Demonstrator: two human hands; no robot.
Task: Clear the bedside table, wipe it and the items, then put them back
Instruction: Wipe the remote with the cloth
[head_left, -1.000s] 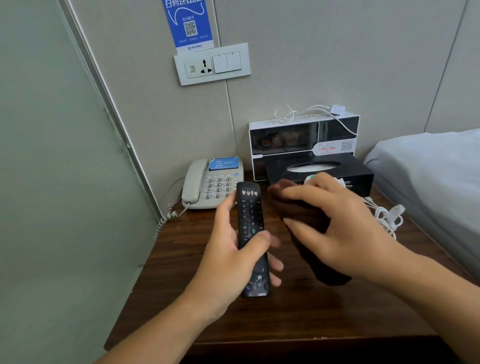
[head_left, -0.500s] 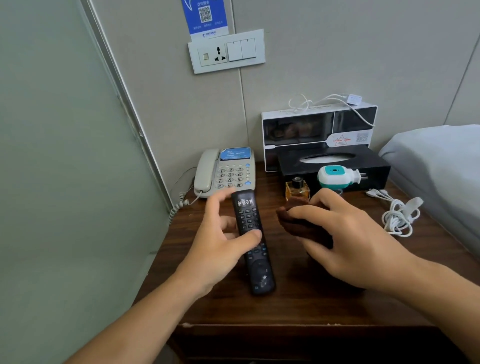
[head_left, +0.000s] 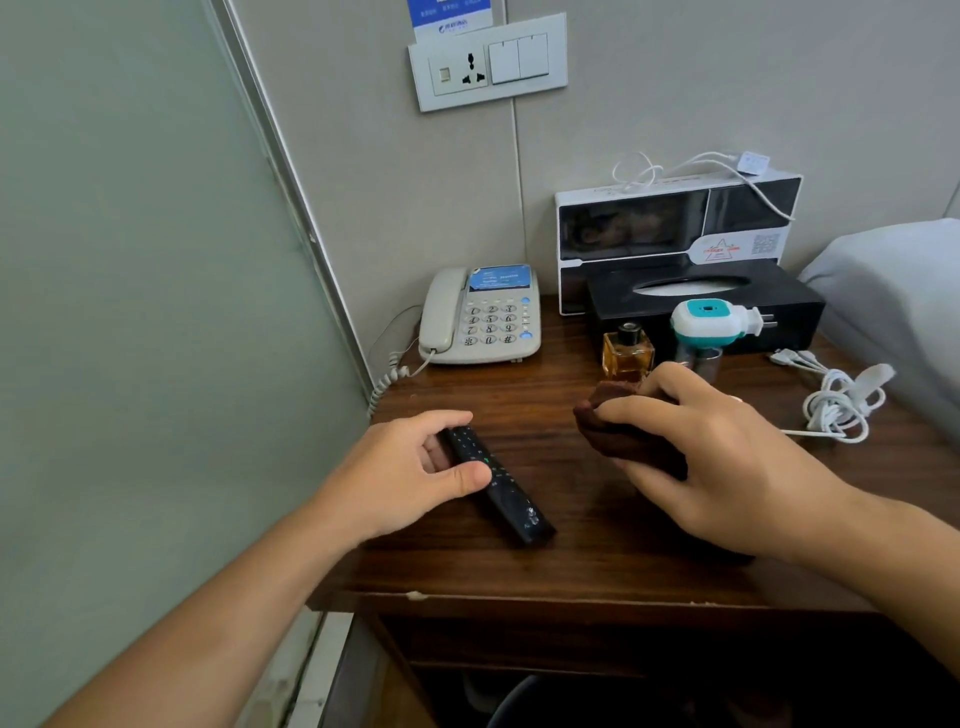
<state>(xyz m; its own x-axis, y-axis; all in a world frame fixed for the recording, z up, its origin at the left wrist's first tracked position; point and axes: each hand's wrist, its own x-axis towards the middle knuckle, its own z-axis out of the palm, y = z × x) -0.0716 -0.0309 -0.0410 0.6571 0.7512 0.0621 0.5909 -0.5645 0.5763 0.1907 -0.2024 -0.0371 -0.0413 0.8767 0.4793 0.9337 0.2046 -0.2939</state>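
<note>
We are holding the remote control (head_left: 493, 480) in our left hand (head_left: 410, 473), thumb on its near edge and fingers curled over its far edge at the upper end; it is lying flat on the bedside table (head_left: 571, 566), angled towards the front edge. Our right hand (head_left: 722, 457) is gripping a dark brown cloth (head_left: 623, 431), bunched under the curled fingers and resting on the wood, apart from the remote.

We are judging the remote to be light, rigid and smooth-sided, likely to slide on the polished top; we are advising a hold across its narrow sides near the middle, not on the buttons. The cloth is soft and is moulding to the hand. The perfume bottle (head_left: 627, 351), just beyond the cloth, is appearing to be glass and fragile; we are advising an upright hold by the body. The plug-in device (head_left: 709, 325) is sitting beside it; the telephone (head_left: 480, 317) is tethered by its coiled cord, and the white cable (head_left: 836, 402) is limp and loosely coiled.
</note>
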